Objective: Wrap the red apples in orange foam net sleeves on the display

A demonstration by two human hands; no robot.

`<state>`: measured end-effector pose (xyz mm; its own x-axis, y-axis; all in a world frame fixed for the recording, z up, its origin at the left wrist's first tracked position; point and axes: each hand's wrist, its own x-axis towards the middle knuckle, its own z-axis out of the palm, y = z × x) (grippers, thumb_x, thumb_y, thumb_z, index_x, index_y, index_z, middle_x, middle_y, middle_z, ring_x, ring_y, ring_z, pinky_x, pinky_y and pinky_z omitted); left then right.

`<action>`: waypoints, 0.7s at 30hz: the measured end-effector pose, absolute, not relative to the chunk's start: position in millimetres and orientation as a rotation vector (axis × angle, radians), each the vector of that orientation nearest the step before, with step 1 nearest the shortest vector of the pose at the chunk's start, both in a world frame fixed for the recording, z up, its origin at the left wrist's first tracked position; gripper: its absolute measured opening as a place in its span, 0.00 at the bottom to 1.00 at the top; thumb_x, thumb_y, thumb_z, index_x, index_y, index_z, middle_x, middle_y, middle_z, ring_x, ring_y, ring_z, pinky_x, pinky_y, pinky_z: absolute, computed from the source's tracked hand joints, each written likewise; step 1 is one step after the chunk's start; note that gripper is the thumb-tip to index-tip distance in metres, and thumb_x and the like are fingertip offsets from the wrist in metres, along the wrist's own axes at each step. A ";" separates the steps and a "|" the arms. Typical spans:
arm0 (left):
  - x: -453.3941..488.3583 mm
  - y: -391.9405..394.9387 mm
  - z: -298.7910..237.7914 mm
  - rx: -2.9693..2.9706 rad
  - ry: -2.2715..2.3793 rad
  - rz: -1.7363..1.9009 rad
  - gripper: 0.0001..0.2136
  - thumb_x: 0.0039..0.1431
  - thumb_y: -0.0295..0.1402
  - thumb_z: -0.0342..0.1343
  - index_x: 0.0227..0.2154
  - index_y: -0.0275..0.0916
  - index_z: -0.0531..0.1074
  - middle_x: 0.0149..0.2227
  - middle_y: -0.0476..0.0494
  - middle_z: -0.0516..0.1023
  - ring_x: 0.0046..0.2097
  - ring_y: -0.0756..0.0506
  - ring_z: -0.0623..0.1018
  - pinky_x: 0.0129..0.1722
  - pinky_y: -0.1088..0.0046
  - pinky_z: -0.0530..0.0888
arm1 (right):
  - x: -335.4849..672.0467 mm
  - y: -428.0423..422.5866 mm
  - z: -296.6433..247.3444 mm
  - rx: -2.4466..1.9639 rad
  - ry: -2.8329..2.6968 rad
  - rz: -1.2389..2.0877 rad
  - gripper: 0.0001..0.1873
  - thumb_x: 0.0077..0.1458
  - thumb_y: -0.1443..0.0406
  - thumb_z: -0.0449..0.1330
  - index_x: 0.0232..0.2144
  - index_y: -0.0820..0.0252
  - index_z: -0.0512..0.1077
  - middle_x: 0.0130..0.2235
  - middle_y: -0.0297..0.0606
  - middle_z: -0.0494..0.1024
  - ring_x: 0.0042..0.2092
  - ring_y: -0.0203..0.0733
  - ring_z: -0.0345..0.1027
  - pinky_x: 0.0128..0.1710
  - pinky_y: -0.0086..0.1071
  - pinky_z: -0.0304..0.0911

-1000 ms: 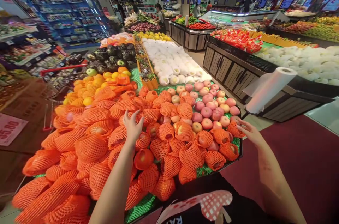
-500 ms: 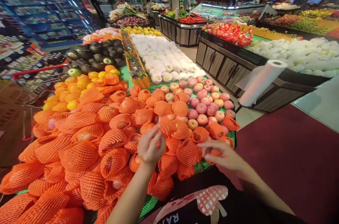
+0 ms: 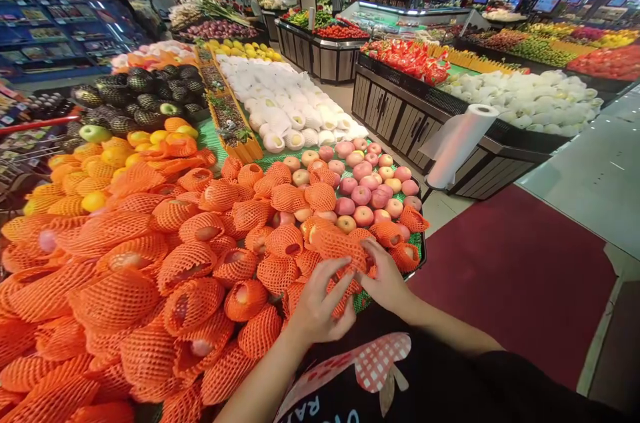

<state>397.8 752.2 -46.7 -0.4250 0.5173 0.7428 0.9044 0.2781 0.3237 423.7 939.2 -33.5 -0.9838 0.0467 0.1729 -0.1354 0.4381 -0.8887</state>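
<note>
Both my hands meet over the near edge of a fruit stand (image 3: 423,256) piled with apples in orange foam nets. My left hand (image 3: 320,303) and my right hand (image 3: 384,283) grip the same orange foam net (image 3: 336,246), fingers curled into its mesh. I cannot tell whether an apple is inside it. Netted apples (image 3: 235,263) lie all around the hands. Bare pink apples (image 3: 363,193) sit just beyond them.
Oranges (image 3: 105,163), dark avocados (image 3: 135,93) and white-wrapped fruit (image 3: 285,103) fill the stand farther back. A roll of plastic bags (image 3: 460,143) hangs at the neighbouring counter on the right. A red floor mat (image 3: 515,276) lies to my right. People stand far back.
My left hand lifted an orange net from the pile and brought it toward me. My right hand came in from the stand's right edge and joined it on the net.
</note>
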 end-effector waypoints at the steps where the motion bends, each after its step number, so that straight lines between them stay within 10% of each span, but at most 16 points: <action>1: 400.8 753.9 -45.3 -1.257 -2.034 -1.040 0.26 0.61 0.23 0.55 0.62 0.39 0.66 0.54 0.29 0.75 0.54 0.37 0.79 0.45 0.58 0.84 | 423.6 941.4 -40.0 0.070 -2.488 1.622 0.14 0.58 0.57 0.65 0.42 0.59 0.73 0.46 0.43 0.77 0.46 0.48 0.71 0.47 0.41 0.69; 6: 406.4 752.2 -40.5 -1.330 -2.072 -1.125 0.15 0.65 0.21 0.57 0.53 0.38 0.73 0.49 0.35 0.78 0.46 0.45 0.82 0.42 0.71 0.83 | 423.4 955.4 -65.7 0.188 -2.405 2.054 0.32 0.47 0.52 0.75 0.50 0.56 0.70 0.52 0.43 0.75 0.54 0.51 0.70 0.55 0.43 0.69; 12: 408.9 748.7 -32.6 -1.405 -2.162 -1.211 0.20 0.62 0.17 0.54 0.55 0.38 0.73 0.50 0.34 0.77 0.50 0.43 0.80 0.44 0.68 0.82 | 433.9 962.6 -64.2 0.222 -2.513 2.040 0.20 0.53 0.56 0.71 0.44 0.56 0.72 0.40 0.37 0.76 0.41 0.44 0.71 0.44 0.38 0.70; 17: 416.9 759.8 -20.2 -1.569 -2.225 -1.821 0.26 0.52 0.14 0.52 0.50 0.44 0.78 0.48 0.41 0.75 0.49 0.45 0.79 0.48 0.68 0.80 | 438.9 973.5 -75.3 0.450 -2.303 2.279 0.45 0.39 0.55 0.80 0.57 0.52 0.66 0.56 0.41 0.71 0.58 0.49 0.66 0.60 0.40 0.63; 21: 418.2 763.5 -14.0 -1.525 -2.157 -2.114 0.18 0.53 0.16 0.56 0.42 0.43 0.80 0.43 0.45 0.76 0.45 0.47 0.79 0.48 0.70 0.79 | 437.3 978.1 -82.9 0.463 -2.179 2.582 0.35 0.39 0.54 0.79 0.45 0.54 0.69 0.42 0.33 0.72 0.42 0.39 0.68 0.44 0.32 0.65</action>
<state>418.2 763.5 -14.0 -0.5705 0.7161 0.4022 0.4164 -0.1699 0.8932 437.3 978.1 -82.9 -0.9279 -0.3714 0.0320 0.0309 -0.1623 -0.9863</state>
